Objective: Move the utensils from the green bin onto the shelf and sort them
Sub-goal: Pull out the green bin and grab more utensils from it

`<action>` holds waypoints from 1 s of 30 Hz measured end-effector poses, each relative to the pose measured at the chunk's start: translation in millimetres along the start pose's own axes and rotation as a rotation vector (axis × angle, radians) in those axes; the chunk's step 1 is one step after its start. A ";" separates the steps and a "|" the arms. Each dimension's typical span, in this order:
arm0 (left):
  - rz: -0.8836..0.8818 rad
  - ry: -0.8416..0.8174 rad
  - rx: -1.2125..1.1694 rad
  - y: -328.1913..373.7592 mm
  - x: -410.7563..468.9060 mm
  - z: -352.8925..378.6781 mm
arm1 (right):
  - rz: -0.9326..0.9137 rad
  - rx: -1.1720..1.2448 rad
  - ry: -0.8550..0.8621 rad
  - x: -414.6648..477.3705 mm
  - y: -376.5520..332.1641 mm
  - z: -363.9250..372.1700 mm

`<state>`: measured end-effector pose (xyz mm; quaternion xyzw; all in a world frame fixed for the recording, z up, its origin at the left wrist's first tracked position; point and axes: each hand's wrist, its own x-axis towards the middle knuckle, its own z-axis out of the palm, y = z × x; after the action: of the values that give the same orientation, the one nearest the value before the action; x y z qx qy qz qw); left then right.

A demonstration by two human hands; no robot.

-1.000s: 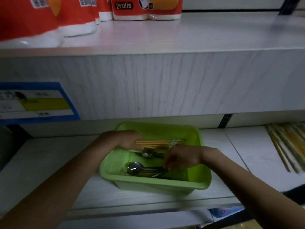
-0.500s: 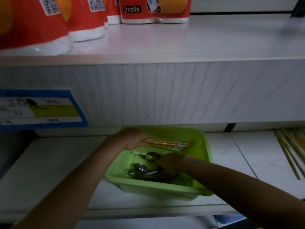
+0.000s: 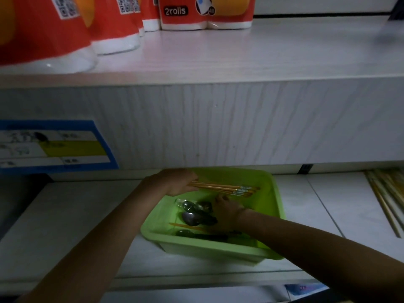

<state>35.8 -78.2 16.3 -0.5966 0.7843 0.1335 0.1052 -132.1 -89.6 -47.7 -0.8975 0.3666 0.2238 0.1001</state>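
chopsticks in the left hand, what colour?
Yellowish-tan wood with pale, bluish patterned ends; the chopsticks are held by the left hand over the green bin. Head view.

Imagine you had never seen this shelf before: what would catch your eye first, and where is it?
First, the bright green bin on the lower shelf, with both hands inside it. The left hand has its grip on a bundle of chopsticks above the far side, while the right hand reaches down among the dark metal spoons. Next, the red paper-roll packs lined along the upper shelf.
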 end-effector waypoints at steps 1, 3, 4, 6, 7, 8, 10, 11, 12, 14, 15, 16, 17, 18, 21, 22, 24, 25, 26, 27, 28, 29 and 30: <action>0.001 0.002 0.005 0.4 0.2 0.0 | -0.007 -0.006 -0.007 1.6 -1.6 2.1; 0.002 0.006 0.019 0.8 0.5 0.6 | -0.033 -0.013 -0.006 3.7 -2.3 3.3; -0.002 0.009 0.028 0.8 0.4 0.7 | -0.043 -0.006 -0.006 4.6 -1.0 2.7; -0.008 0.015 0.049 1.1 -0.5 0.7 | -0.048 0.021 -0.010 5.9 2.6 0.7; -0.008 0.018 0.057 1.4 -0.6 0.7 | -0.047 0.037 -0.019 5.9 4.3 -0.7; -0.011 0.020 0.061 1.3 -1.1 0.6 | -0.045 0.054 -0.026 6.3 5.4 -2.0; -0.019 0.019 0.058 0.7 -2.6 0.4 | -0.040 0.076 -0.016 5.5 6.0 -4.4; -0.023 0.018 0.052 0.0 -3.4 0.6 | -0.038 0.072 0.003 5.1 5.8 -4.9; -0.026 0.017 0.046 -0.9 -4.2 0.9 | -0.035 0.059 0.025 5.2 5.3 -5.0; -0.032 0.019 0.032 -2.1 -6.0 0.6 | -0.033 0.016 0.067 6.2 3.4 -4.2; -0.033 0.021 0.026 -2.4 -6.6 0.3 | -0.029 -0.003 0.083 6.7 2.3 -3.8; -0.033 0.023 0.022 -2.5 -6.9 -0.2 | -0.026 -0.020 0.086 7.6 1.5 -3.2; -0.032 0.021 0.020 -2.4 -7.1 -0.6 | -0.027 -0.040 0.080 8.4 0.8 -2.7; -0.032 0.019 0.020 -2.2 -7.5 -1.2 | -0.032 -0.059 0.074 9.5 -0.1 -2.4; -0.034 0.014 0.016 -2.0 -8.7 -2.2 | -0.046 -0.097 0.077 11.0 -1.4 -2.7; -0.034 0.012 0.012 -1.7 -9.1 -2.4 | -0.051 -0.109 0.081 11.5 -1.7 -2.5; -0.034 0.008 0.008 -1.2 -9.7 -2.7 | -0.053 -0.139 0.089 11.9 -2.5 -1.7; -0.033 0.007 0.007 -1.1 -9.7 -2.6 | -0.049 -0.150 0.086 12.1 -2.8 -1.1; -0.032 0.008 0.005 -0.9 -9.5 -2.6 | -0.044 -0.162 0.081 12.6 -3.0 -0.1; -0.032 0.007 0.005 -0.8 -9.6 -2.1 | -0.037 -0.176 0.077 12.8 -3.3 0.6; -0.031 0.006 0.007 -0.5 -9.5 -2.0 | -0.033 -0.190 0.077 13.2 -3.9 0.7; -0.032 0.003 0.011 -0.7 -9.6 -1.5 | -0.038 -0.204 0.084 13.1 -4.7 0.1; -0.034 0.001 0.015 -0.8 -9.4 -1.4 | -0.049 -0.219 0.097 13.0 -5.1 -1.1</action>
<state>39.1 -70.3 20.6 -0.6091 0.7750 0.1258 0.1117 -119.9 -94.4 -52.8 -0.9215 0.3225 0.2162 -0.0112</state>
